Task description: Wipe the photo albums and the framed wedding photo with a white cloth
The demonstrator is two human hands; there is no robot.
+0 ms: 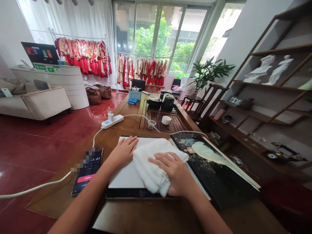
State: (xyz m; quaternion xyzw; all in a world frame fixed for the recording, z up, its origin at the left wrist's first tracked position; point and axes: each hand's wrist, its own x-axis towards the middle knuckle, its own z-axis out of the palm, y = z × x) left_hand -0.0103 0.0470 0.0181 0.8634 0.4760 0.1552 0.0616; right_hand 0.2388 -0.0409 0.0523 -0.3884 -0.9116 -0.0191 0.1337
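Observation:
A white panel with a dark lower edge [123, 177] lies flat on the wooden table in front of me. My left hand [124, 149] rests flat on its upper left part, fingers stretched out and close to the cloth. A bunched, fluffy white towel [148, 162] covers much of the panel's middle and right. My right hand [174, 172] is curved over the towel, gripping it against the panel; its fingertips lie on top and the palm's underside is hidden. Right of the panel is a dark picture album [219, 175] with a pale figure on its cover.
A phone [89, 172] lies left of my left forearm, near a white power strip [112, 121] with cables. Beyond the panel are a tea tray [156, 118], a white cup [166, 120] and a dark kettle [168, 102]. A shelf [280, 50] stands at right.

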